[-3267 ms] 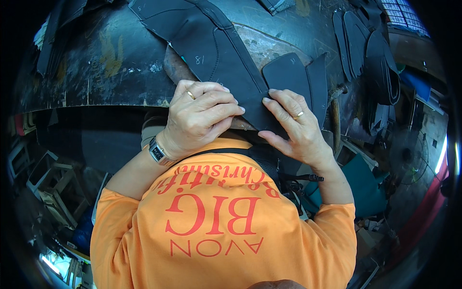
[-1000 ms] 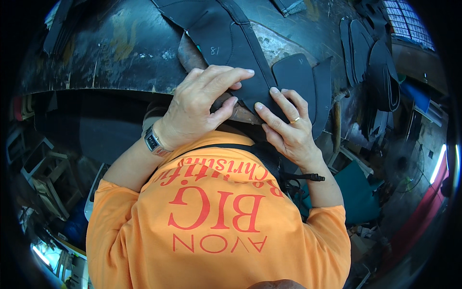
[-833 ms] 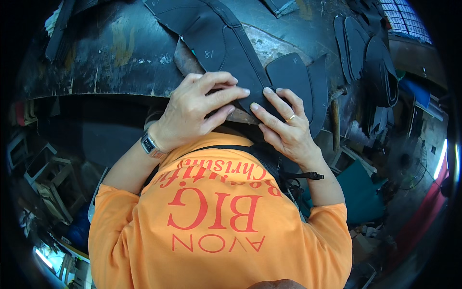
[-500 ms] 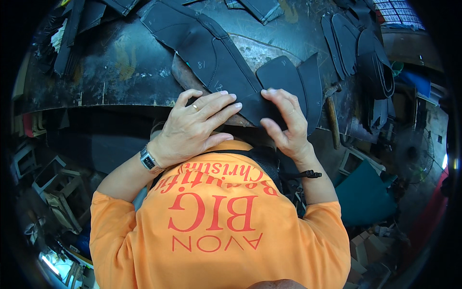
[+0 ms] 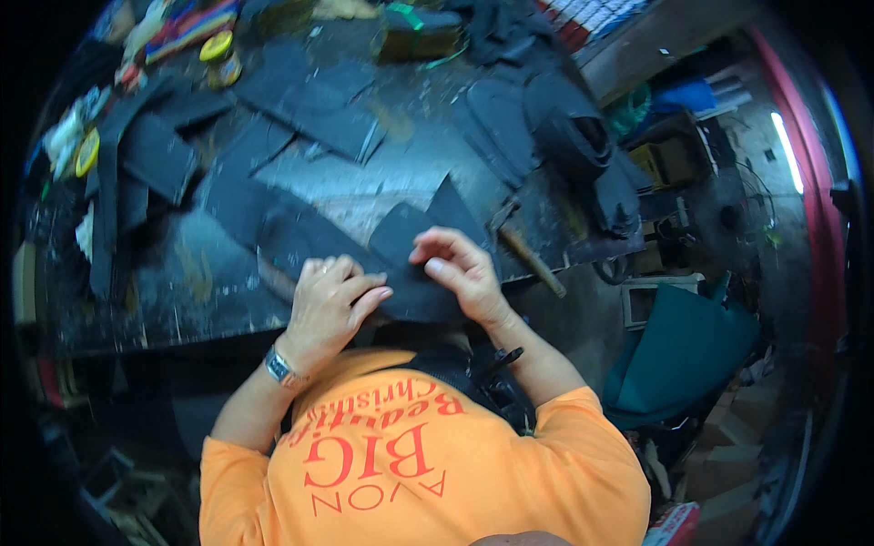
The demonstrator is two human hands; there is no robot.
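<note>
Has left hand curled, cannot tell if pinching, and right hand with thumb and fingers narrowly apart. Places both over black sheet piece, lying at near edge of tabletop.

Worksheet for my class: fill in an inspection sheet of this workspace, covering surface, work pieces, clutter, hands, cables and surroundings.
Surface: dark table, scuffed and stained.
Work pieces: black sheet pieces at the table's near edge; blurred, so any joins cannot be told.
Clutter: hammer, its handle reaching past the edge; yellow-lidded jar; rolled black material.
Left hand: fingers bent over the pieces; grip cannot be told.
Right hand: over the pieces, thumb and fingertips slightly apart.
Cables: nothing seen for certain; the right side is dim and blurred.
Surroundings: teal sheet, cardboard and lit tube light, all at right.
</note>
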